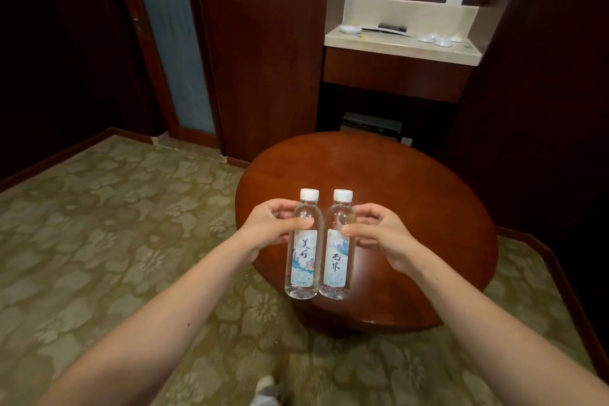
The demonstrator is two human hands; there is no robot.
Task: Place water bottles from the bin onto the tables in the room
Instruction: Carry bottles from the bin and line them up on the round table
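Two clear water bottles with white caps and pale labels stand upright side by side, nearly touching. My left hand [272, 224] grips the left bottle [302, 260] around its upper body. My right hand [379, 231] grips the right bottle [336, 262] the same way. Both bottles are over the near left part of a round dark wooden table [395, 208]; I cannot tell whether their bases touch the tabletop. The bin is not in view.
Patterned green carpet [115, 241] surrounds the table. Behind it a beige counter [400, 43] in a wooden niche holds white cups and a dark tray, with a small black box [372, 125] below. A wooden door and frosted glass panel stand at the left.
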